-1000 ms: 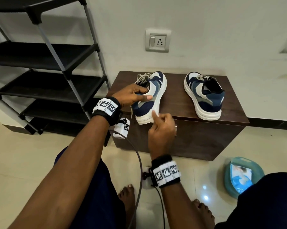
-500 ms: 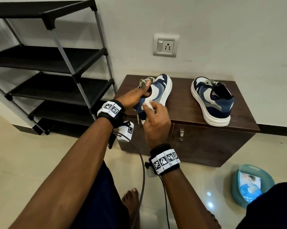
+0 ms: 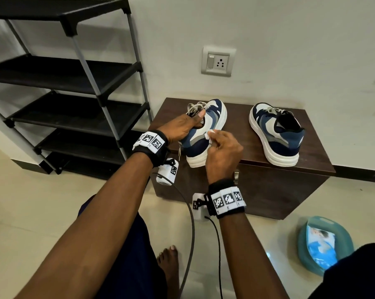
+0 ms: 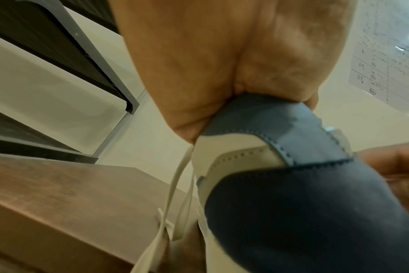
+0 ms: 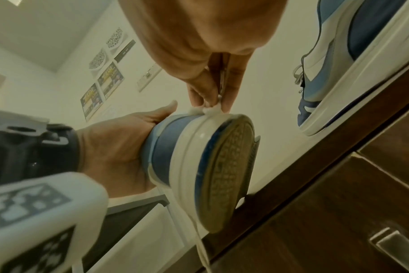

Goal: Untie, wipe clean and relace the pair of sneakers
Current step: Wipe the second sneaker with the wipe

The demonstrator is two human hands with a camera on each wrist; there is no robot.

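Above cabinet [image 3: 311, 169], left hand [image 3: 180, 128] grips sneaker [image 3: 206, 134]; right hand [image 3: 223, 152] pinches wipe [image 3: 210, 133].

A dark brown wooden cabinet [image 3: 268, 186] stands against the wall at centre frame, one blue-and-white sneaker [image 3: 276, 134] resting flat on its top at the right. On the tiled floor [image 3: 31, 212], lower right, lies a teal tub [image 3: 324, 244].

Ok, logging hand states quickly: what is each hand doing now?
Left hand: grips the lifted sneaker at its collar.
Right hand: pinches a white wipe against that sneaker's side.
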